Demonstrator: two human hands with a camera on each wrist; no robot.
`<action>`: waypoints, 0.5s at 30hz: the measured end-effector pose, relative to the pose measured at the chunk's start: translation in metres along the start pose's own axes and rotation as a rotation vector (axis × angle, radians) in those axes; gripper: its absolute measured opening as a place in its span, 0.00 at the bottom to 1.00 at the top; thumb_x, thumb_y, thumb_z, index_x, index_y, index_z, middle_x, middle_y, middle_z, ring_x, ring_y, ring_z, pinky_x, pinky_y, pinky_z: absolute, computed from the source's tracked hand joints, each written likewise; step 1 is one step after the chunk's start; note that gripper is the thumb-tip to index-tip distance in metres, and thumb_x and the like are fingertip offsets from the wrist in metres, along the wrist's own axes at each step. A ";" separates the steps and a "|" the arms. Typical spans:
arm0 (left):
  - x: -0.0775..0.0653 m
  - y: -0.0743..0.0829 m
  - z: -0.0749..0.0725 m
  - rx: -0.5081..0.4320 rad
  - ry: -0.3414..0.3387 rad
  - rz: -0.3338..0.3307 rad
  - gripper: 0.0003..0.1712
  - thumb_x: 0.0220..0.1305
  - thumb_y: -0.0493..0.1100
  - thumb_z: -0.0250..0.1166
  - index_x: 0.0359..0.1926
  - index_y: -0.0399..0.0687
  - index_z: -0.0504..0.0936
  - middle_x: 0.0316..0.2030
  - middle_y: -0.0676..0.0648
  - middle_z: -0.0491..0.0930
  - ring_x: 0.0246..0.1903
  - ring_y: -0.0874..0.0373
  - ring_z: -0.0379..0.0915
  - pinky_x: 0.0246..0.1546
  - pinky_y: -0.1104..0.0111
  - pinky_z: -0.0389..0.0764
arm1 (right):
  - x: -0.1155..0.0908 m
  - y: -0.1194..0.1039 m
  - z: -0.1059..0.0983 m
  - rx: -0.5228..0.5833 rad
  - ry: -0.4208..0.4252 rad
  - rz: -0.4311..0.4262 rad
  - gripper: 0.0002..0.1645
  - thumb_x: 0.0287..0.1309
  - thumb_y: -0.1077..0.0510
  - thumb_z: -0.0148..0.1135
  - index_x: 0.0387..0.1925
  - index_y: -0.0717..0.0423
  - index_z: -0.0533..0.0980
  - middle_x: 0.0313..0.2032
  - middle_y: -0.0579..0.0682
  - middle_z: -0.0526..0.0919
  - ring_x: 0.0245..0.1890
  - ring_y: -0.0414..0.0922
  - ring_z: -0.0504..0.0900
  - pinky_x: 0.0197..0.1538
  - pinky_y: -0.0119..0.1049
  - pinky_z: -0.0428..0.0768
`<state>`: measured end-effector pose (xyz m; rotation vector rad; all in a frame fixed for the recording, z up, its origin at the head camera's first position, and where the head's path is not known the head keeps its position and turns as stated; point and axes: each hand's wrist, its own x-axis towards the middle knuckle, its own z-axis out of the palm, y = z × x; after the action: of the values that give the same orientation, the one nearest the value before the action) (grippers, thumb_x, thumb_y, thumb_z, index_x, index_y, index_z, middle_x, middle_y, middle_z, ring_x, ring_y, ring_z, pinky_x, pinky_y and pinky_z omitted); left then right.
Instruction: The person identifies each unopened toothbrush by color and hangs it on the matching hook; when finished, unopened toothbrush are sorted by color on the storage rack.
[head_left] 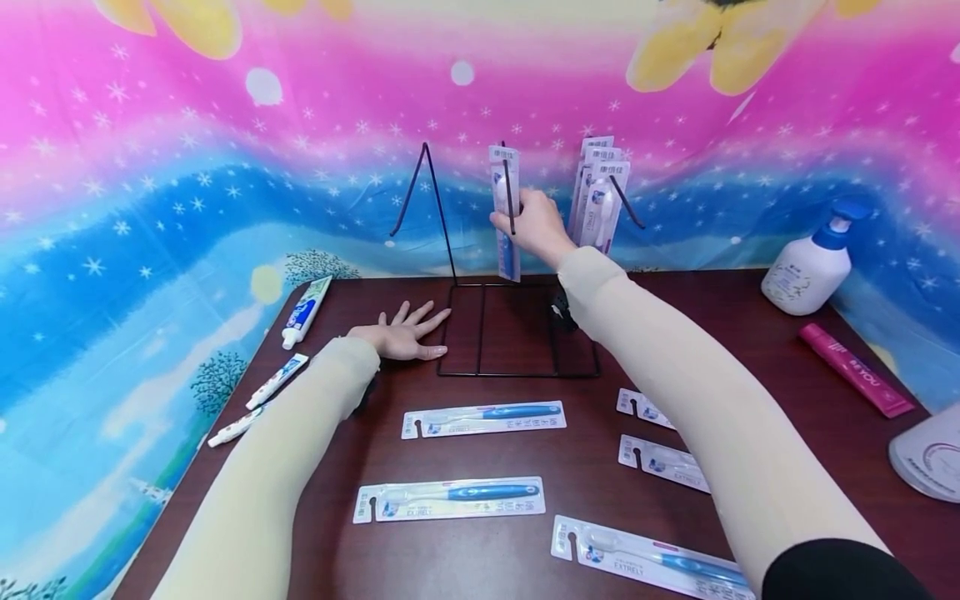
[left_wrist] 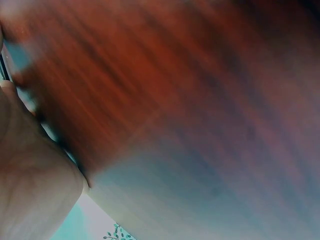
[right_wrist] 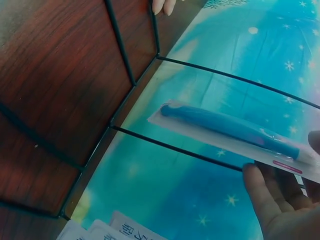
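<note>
My right hand [head_left: 538, 223] holds a packaged toothbrush [head_left: 509, 260] upright at the middle hook of a black wire display rack [head_left: 517, 376]. The hook's prong crosses the top of the pack in the head view. In the right wrist view, its blue handle [right_wrist: 225, 127] extends from the fingers across the rack's uprights. My left hand [head_left: 405, 335] rests on the table with fingers spread, fingertips at the left edge of the rack's base. Several more packaged toothbrushes [head_left: 604, 204] hang one behind another on the right hook. The left hook [head_left: 426, 179] holds nothing.
Packaged toothbrushes [head_left: 459, 498] lie on the table in front, some partly behind my right sleeve. Toothpaste tubes [head_left: 306, 312] lie along the left edge. At right are a white pump bottle [head_left: 806, 271], a pink tube [head_left: 855, 371] and a white container [head_left: 930, 458]. A patterned cloth hangs behind.
</note>
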<state>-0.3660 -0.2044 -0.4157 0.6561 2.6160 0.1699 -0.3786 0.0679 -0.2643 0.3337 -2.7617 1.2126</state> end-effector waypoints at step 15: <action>-0.004 0.002 -0.003 -0.028 -0.025 0.012 0.49 0.54 0.78 0.42 0.70 0.73 0.32 0.71 0.51 0.26 0.66 0.40 0.16 0.55 0.35 0.28 | -0.048 0.022 -0.021 -0.105 -0.057 0.046 0.36 0.57 0.38 0.56 0.62 0.52 0.65 0.43 0.48 0.77 0.41 0.43 0.76 0.45 0.42 0.74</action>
<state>-0.3627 -0.2042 -0.4112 0.6608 2.5816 0.2004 -0.3368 0.1053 -0.2752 0.3004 -2.8834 1.0784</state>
